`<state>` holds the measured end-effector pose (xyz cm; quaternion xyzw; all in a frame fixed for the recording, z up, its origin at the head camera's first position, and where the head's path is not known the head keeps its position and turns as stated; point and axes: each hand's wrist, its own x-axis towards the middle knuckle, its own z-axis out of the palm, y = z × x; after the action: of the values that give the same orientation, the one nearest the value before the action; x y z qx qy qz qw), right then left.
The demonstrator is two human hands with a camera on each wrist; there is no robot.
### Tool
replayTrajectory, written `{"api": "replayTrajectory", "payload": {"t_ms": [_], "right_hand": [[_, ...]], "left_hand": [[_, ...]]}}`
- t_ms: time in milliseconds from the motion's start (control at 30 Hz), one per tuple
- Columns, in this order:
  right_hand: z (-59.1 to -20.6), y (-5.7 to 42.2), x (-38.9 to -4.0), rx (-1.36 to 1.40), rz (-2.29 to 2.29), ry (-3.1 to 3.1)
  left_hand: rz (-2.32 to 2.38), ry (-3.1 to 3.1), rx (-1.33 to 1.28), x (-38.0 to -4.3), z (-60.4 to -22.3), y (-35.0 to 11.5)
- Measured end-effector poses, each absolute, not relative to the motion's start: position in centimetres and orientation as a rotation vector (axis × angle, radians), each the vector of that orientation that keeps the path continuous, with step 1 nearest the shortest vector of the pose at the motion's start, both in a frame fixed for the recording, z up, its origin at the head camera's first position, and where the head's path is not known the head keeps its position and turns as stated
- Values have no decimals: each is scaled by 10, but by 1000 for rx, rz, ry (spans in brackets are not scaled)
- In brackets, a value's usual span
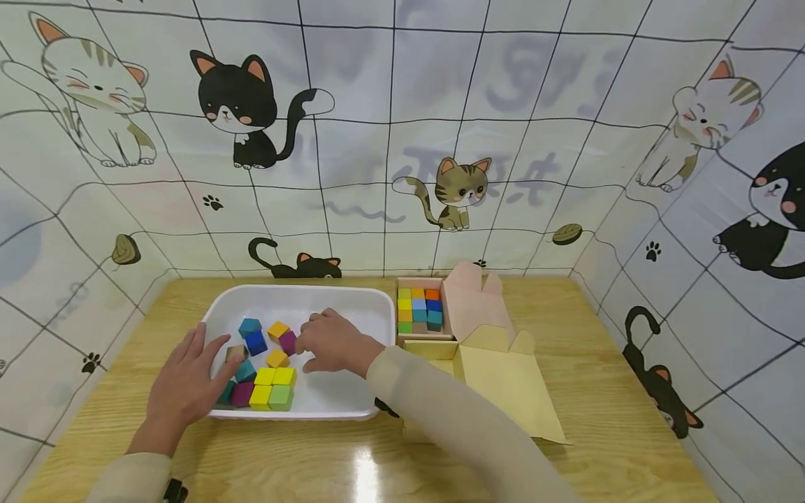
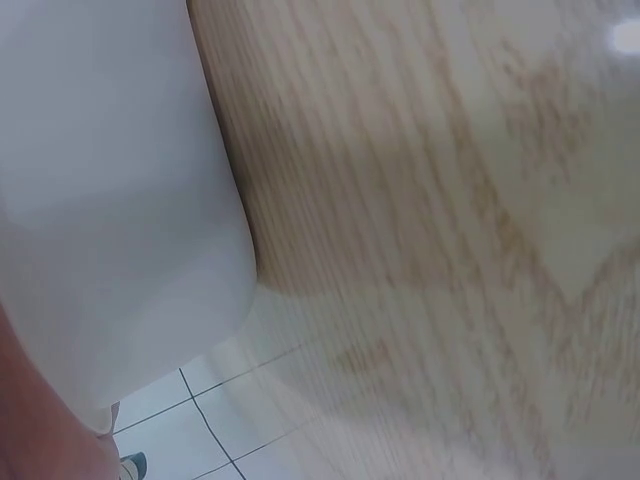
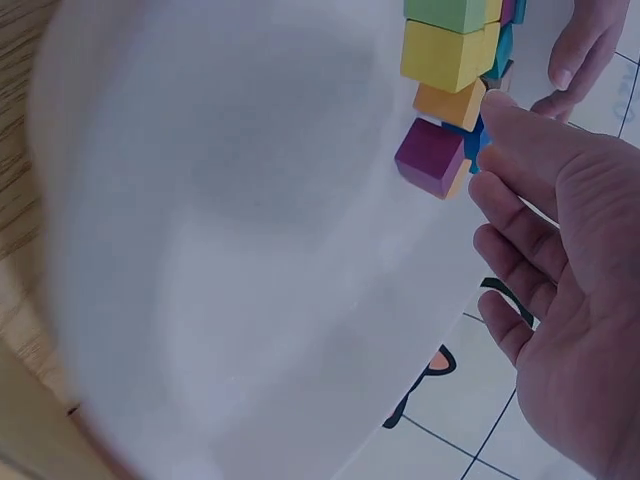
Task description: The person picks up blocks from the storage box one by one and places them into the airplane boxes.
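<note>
Wooden cubes in several colours lie in the left half of a white tray [image 1: 352, 307]. My right hand [image 1: 336, 342] is over the tray, its fingertips beside a purple cube [image 1: 287, 343]. In the right wrist view, that hand [image 3: 600, 240] has loosely bent fingers and holds nothing. My left hand [image 1: 189, 381] spreads its fingers over the tray's left rim, beside a plain wood cube [image 1: 235, 353]. Yellow cubes [image 1: 265, 376] and a light green cube [image 1: 281, 397] sit together near the front wall. The left wrist view shows mostly the tray's outer wall [image 2: 120, 230].
Right of the tray, an open pink box [image 1: 423, 337] holds rows of coloured cubes. An open pale yellow box [image 1: 443, 353] stands in front of it, partly behind my right sleeve [image 1: 465, 419]. A cat-patterned sheet [image 1: 358, 154] surrounds the wooden table [image 1: 314, 461].
</note>
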<state>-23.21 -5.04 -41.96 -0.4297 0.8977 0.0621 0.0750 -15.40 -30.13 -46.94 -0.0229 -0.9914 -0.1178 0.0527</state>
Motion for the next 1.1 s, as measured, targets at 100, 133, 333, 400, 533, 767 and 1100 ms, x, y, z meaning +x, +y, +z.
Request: {"api": "replayTrajectory", "payload": {"t_ms": [100,133,333,400,533,767,1100], "right_hand": [[-420,-60,-235,-1260,214,2715],[-420,-63,-236,-1244,225,2729],[-424,-73,-245,-1160,225,2787],[-425,-76,-248,-1158,224,2798],[-428,-82,-251,-1155,244,2833],[-432,-84,-254,-1090,225,2852],[-437,-88,-254,-1070,238,2855]], "left_hand": [[-371,-3027,-61,-154,-470,-300],[-372,-3030,-58,-154,-471,-300],[-373,-3028,-55,-154,-472,-301],[-370,-3022,-52,-154,-472,-302],[-360,-3025,-44,-153,-469,-302],[-365,-3045,-26,-154,-466,-297],[-344,-3052,-16,-154,-468,-299]]}}
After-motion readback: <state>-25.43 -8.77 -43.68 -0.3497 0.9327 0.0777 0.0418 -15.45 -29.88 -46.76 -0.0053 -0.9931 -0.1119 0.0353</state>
